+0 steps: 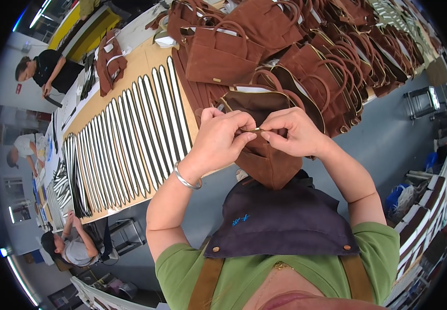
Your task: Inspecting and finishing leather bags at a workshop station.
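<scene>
Zipper (255, 130) (gold) between both hands (224, 135) (294, 133)

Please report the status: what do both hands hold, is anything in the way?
Left fingers and right fingers: both pinching gold-toothed zipper end. Open brown bag beneath. Other brown bags crowded beyond; nothing seen blocking the fingers.

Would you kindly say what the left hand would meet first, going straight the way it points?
Probably the right hand, its fingertips across the pinched zipper end; the exact gap is hard to judge.
</scene>
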The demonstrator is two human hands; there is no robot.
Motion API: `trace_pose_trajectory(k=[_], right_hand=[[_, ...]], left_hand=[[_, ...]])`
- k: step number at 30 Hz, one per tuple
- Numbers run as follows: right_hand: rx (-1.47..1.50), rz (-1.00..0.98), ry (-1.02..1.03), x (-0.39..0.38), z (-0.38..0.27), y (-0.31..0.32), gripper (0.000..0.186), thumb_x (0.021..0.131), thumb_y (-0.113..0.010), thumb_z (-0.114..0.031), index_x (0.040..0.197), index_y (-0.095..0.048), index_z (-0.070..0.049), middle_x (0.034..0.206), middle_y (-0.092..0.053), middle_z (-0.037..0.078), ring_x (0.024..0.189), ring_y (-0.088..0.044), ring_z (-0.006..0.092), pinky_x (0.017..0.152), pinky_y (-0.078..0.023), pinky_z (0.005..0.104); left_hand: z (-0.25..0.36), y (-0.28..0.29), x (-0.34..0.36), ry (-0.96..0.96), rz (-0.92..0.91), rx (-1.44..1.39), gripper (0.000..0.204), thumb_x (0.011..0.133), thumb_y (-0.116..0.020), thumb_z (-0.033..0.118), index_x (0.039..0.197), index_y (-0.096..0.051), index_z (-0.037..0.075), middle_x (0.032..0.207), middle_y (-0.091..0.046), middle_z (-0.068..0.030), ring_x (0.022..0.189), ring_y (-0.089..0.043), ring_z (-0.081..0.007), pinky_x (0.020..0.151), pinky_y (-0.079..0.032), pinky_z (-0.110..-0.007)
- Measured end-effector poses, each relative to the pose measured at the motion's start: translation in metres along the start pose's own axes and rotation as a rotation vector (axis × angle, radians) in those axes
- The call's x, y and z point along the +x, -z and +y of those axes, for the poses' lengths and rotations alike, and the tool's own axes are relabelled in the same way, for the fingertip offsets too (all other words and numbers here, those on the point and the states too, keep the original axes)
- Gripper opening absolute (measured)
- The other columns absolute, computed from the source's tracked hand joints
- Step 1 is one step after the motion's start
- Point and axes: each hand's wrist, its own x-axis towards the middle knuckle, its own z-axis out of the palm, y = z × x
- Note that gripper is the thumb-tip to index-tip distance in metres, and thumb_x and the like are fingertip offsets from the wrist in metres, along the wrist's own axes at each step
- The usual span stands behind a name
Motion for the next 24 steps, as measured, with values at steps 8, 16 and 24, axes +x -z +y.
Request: trace_pose_trajectory(k=[8,16,24], right_hand=[[-0.332,-0.008,-0.039,-0.014,-0.007,0.0,0.018,0.078,-0.072,-0.028,0.078,-0.068,-0.01,0.074,-0.064,0.002,0.079,-0.062,0.0236,0.08,-0.046,0.0376],[-0.267,0.032,-0.084,-0.011,-0.006,-0.008,0.02,0.074,-0.078,-0.026,0.076,-0.07,-0.008,0.069,-0.064,0.003,0.071,-0.062,0.0226,0.071,-0.047,0.0349],[-0.176,0.007,-0.188,-0.01,-0.006,-0.007,0.02,0.073,-0.078,-0.025,0.077,-0.072,-0.007,0.071,-0.068,0.006,0.068,-0.066,0.0235,0.065,-0.051,0.0347]], left_hand=[[-0.006,0.0,-0.008,0.068,0.015,0.071,0.011,0.082,-0.071,0.014,0.091,-0.065,0.013,0.083,-0.06,0.0053,0.085,-0.05,-0.014,0.089,-0.025,-0.033],[-0.005,-0.011,-0.006,0.023,0.077,0.092,0.009,0.083,-0.071,0.022,0.089,-0.071,0.015,0.08,-0.06,0.0031,0.081,-0.048,-0.0164,0.086,-0.025,-0.035],[-0.002,-0.016,-0.006,0.035,0.129,0.075,0.006,0.083,-0.069,0.018,0.087,-0.069,0.013,0.081,-0.058,0.0012,0.084,-0.047,-0.0199,0.088,-0.025,-0.037]])
